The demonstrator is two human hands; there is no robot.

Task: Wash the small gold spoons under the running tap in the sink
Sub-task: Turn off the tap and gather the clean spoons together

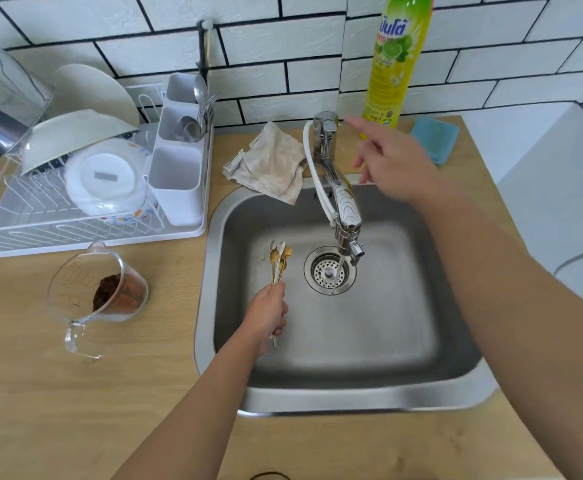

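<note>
Head view: the left hand (267,308) grips a bunch of small gold spoons (279,258) by their handles, fingers curled round them, bowls fanned out and pointing away from the person. They hang over the left part of the sink (369,398), beside the drain (330,270) but not yet under the water. Holding them by the handle ends makes sense: it leaves the dirty bowls free to meet the stream.

A thin stream falls from the tap (343,209) straight onto the drain, so the water is running, though weakly. The right hand (392,161) hovers just right of the tap's lever, fingers spread and loose, holding nothing, forefinger stretched toward the lever top. My read: it is there to adjust the flow. I cannot tell whether the fingertip touches the lever.

Around the sink, a crumpled cloth (272,164) drapes over the back rim, handy for wiping. The soap bottle (395,60) and a blue sponge (434,138) sit behind the tap on the table (75,393), within reach of the right hand. To the left stand a dish rack (85,188) with bowls and cutlery, where clean spoons could go, and a measuring jug (99,289) with dark grounds inside.

Next, likely: swing the spoons right, under the stream.
</note>
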